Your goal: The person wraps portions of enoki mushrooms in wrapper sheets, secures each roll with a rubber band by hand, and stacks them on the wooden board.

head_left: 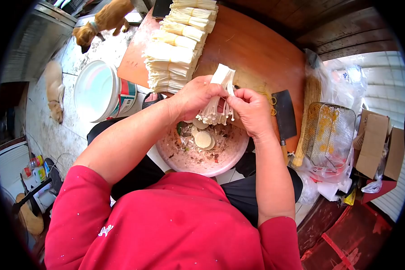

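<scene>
My left hand [197, 98] is wrapped round a bunch of enoki mushrooms [223, 75], whose small caps hang downward over a basin. At the bunch's right side, the thumb and fingers of my right hand [252, 110] are pinched together on its stems; whether a rubber band is also between them is hidden. Below both hands, the pinkish basin [231, 155] holds dirty scraps and round, pale cut-off mushroom bases [204, 140]. Banded enoki bundles [170, 58] are piled in a long row on the wooden table [252, 40], left of my hands.
A cleaver [285, 114] and yellow rubber bands [272, 100] lie at the table's right side. Beyond them are a wire basket [330, 135] and a cardboard box [372, 144]. A white bucket [96, 92] stands left, near two dogs, one standing [110, 18], one lying [54, 85].
</scene>
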`<state>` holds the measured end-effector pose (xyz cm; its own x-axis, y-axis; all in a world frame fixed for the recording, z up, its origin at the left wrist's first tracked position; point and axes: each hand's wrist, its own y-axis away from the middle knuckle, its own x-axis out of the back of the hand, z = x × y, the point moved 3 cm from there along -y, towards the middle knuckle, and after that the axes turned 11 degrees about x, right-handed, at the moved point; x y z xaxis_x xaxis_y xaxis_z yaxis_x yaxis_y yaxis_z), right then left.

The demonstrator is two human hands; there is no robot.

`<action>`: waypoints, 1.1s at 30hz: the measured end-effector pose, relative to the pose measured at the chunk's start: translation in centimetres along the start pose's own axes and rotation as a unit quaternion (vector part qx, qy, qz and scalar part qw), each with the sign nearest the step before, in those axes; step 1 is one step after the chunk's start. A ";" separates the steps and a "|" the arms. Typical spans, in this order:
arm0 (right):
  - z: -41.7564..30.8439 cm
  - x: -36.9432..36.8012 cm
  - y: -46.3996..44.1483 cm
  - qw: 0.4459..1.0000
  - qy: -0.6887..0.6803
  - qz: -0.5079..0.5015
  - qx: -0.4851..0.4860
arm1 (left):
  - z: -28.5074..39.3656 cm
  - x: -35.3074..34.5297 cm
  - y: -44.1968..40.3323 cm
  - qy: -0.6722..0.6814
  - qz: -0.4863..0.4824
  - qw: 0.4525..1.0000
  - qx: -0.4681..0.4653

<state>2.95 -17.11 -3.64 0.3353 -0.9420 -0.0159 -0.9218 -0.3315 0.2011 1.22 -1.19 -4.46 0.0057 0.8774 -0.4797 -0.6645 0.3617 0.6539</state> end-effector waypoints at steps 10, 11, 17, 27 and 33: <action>2.1 4.2 -0.7 0.963 0.260 0.055 -0.046 | 1.7 0.9 1.0 -0.099 0.076 0.991 0.057; 3.3 4.5 -0.6 0.960 0.262 0.045 -0.087 | 1.7 0.9 0.9 -0.091 0.064 0.992 0.059; 8.9 3.6 0.0 0.953 0.275 0.039 -0.117 | 1.5 0.0 0.8 -0.040 0.021 0.998 0.049; 3.0 5.8 0.1 0.890 0.453 0.035 -0.037 | 1.0 -0.1 -0.1 -0.137 0.037 0.990 -0.005; 1.7 10.0 0.3 0.865 0.487 0.108 -0.044 | 2.5 -2.0 1.2 -0.072 0.023 0.996 -0.054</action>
<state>5.70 -26.74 -5.43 0.2020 -0.4754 0.8563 -0.9793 -0.1085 0.1707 2.26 -1.69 -1.27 0.0749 0.9316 -0.3558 -0.7433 0.2900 0.6028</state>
